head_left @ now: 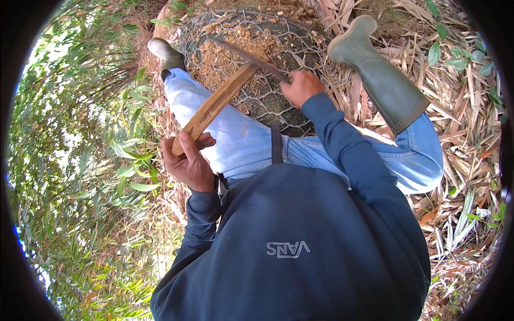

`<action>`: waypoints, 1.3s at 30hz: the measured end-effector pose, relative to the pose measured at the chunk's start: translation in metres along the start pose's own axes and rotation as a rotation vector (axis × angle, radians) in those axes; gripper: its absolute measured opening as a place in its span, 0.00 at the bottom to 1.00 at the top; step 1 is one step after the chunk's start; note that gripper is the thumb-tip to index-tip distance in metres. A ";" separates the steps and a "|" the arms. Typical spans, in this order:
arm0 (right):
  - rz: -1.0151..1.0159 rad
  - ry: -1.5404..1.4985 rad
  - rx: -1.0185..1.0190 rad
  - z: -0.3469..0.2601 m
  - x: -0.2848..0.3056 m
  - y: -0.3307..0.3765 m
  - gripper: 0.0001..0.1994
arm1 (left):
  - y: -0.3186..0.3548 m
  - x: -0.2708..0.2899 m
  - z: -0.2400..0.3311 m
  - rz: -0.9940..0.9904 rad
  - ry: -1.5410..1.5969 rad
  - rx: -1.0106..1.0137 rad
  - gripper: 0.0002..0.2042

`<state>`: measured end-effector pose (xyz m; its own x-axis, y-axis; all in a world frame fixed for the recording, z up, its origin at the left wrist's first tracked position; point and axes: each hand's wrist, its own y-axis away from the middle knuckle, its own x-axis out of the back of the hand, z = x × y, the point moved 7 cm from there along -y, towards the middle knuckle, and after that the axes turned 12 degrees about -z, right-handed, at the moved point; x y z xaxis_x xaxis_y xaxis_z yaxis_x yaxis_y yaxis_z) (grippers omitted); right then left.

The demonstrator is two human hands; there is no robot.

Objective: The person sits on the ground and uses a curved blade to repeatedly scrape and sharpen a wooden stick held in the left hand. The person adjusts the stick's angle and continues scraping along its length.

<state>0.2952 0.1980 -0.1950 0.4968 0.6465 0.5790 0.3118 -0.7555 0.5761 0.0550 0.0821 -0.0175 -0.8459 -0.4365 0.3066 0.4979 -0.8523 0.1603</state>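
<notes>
My left hand (191, 160) is closed around the lower end of a brown wooden stick (217, 107), thumb laid along it. The stick slants up and right over my leg. My right hand (301, 88) grips the handle of a long, dark-bladed knife (257, 61). Its blade points up and left, crossing the upper end of the stick; whether they touch I cannot tell. Pale wood shavings (235, 56) lie beyond the stick on wire mesh (267, 104), which covers a dark, rounded mound between my legs.
My legs in blue jeans (241, 139) are spread, with green rubber boots (388, 85) on either side of the mound. Dry fallen leaves (460, 166) cover the ground at right. Dense green plants (80, 203) grow at left, and a few leafy stems (458, 59) at upper right.
</notes>
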 end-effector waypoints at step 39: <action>-0.057 -0.193 0.324 -0.051 -0.004 0.077 0.13 | 0.027 -0.024 0.014 -0.164 0.046 0.116 0.10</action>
<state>0.2763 0.1423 -0.1236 0.6049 0.6803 0.4139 0.5683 -0.7329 0.3740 0.0910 0.0736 -0.0076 -0.9237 -0.3098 0.2252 0.3697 -0.8750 0.3126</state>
